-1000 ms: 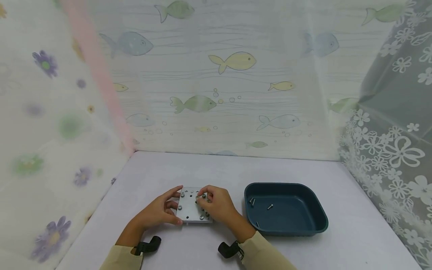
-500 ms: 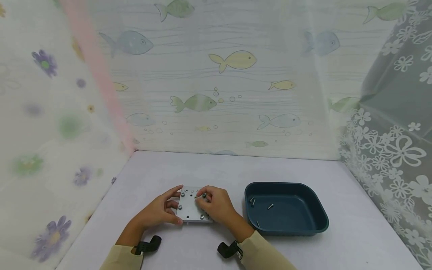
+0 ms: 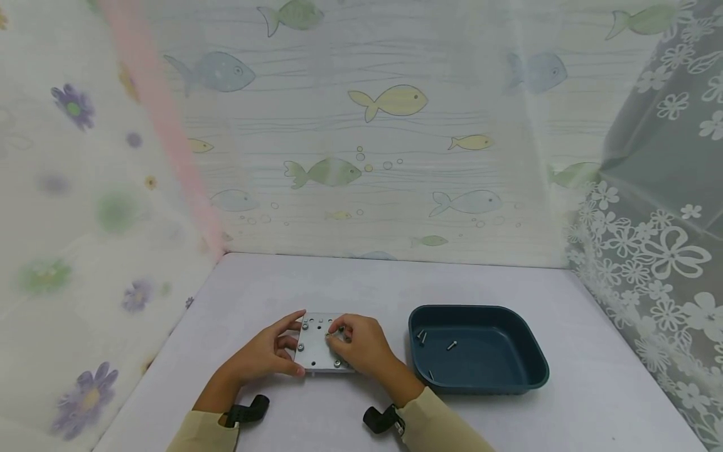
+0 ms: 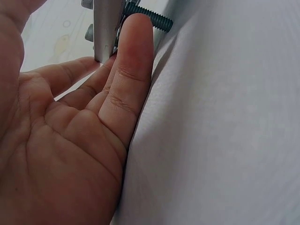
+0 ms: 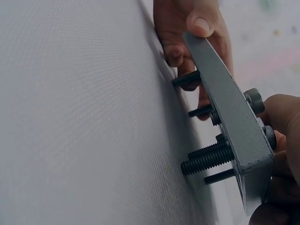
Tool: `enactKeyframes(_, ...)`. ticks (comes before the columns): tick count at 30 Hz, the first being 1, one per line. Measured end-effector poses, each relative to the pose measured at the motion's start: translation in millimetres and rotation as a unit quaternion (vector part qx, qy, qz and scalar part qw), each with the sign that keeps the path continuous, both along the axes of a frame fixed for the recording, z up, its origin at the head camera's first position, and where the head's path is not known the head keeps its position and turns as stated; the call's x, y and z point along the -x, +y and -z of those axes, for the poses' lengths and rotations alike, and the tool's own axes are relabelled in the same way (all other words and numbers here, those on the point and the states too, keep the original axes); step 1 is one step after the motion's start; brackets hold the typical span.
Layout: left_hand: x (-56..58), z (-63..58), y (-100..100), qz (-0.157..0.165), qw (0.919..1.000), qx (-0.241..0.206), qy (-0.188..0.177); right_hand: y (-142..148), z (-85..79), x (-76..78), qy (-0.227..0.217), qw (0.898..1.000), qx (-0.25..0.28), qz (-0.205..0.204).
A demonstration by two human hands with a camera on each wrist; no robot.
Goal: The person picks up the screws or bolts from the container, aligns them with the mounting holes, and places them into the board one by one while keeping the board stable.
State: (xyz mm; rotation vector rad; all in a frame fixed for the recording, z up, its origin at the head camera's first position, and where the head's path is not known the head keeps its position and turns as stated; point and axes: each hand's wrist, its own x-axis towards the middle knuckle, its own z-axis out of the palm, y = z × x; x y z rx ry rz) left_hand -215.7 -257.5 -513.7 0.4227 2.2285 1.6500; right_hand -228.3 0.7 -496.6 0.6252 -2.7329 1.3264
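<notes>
My left hand (image 3: 262, 351) grips a silver metal plate (image 3: 317, 355) by its left side, with the thumb at the near corner and fingers along the far part. Round bolt heads and bare holes dot the plate's upper face. In the right wrist view, threaded bolt shanks (image 5: 208, 159) stick out below the plate towards the table. Thumb and index finger of my right hand (image 3: 366, 344) pinch a small bolt (image 3: 327, 336) at the plate's upper face; the hand covers the plate's right side. In the left wrist view, a bolt shank (image 4: 159, 21) shows beyond a finger.
A dark blue tray (image 3: 486, 380) stands to the right of the plate, near my right forearm. Several loose screws (image 3: 452, 346) lie in it, mostly towards its left. White cloth covers the table (image 3: 271, 276); patterned curtains (image 3: 390, 188) hang behind and at both sides.
My right hand has shifted very slightly towards me, its fingertips staying at the small bolt. The left hand and plate keep their place.
</notes>
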Motion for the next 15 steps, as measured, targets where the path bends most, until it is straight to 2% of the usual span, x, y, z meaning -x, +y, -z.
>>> enactKeyframes(15, -1.0, -0.8, 0.3, -0.001, 1.0000, -0.006, -0.003, -0.7, -2.3, -1.5, 0.017, 1.000, -0.026, -0.007)
